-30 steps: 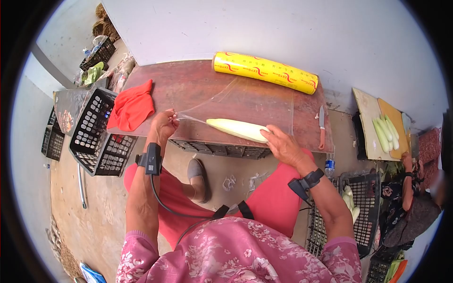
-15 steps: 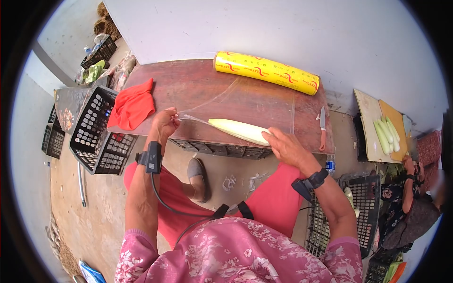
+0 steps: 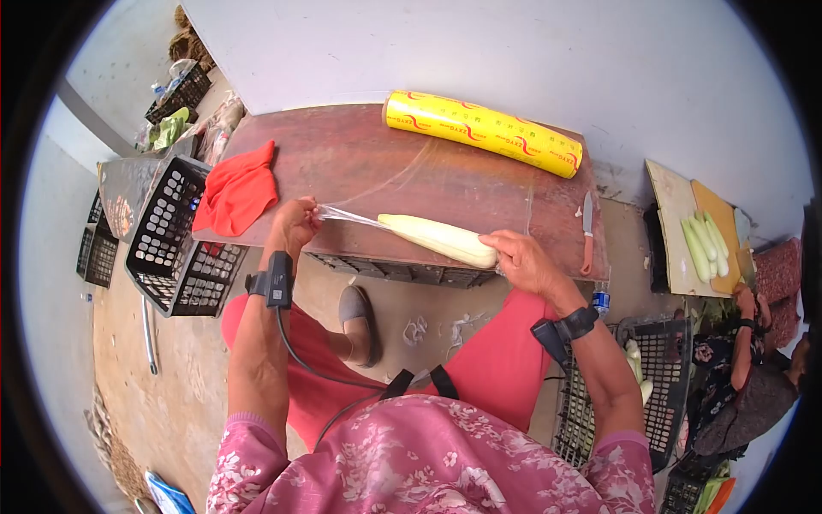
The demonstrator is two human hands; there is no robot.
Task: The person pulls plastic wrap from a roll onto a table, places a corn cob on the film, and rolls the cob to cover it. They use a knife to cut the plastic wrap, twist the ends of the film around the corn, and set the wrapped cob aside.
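Note:
A long, tapered pale yellow-green vegetable [image 3: 437, 239] lies along the near edge of the table [image 3: 342, 163]. Clear cling film [image 3: 353, 216] runs from its narrow left end, bunched into a thin strand. My left hand [image 3: 297, 218] pinches the far end of that strand. At the thick right end, my right hand [image 3: 520, 259] has its fingers closed on the vegetable. Behind, a large yellow roll of cling film [image 3: 484, 133] lies across the back of the table, and a faint sheet of film stretches from it toward the vegetable.
A red cloth [image 3: 235, 190] and a black crate [image 3: 171, 223] are at the left. A knife [image 3: 587, 231] lies at the table's right edge. Further right are boards with pale vegetables [image 3: 705, 244], a crate [image 3: 668, 368] and another person [image 3: 741, 368].
The film between my left hand and the vegetable is drawn tighter into a strand. My left hand moved slightly left, and my right hand and the vegetable's thick end shifted a little right.

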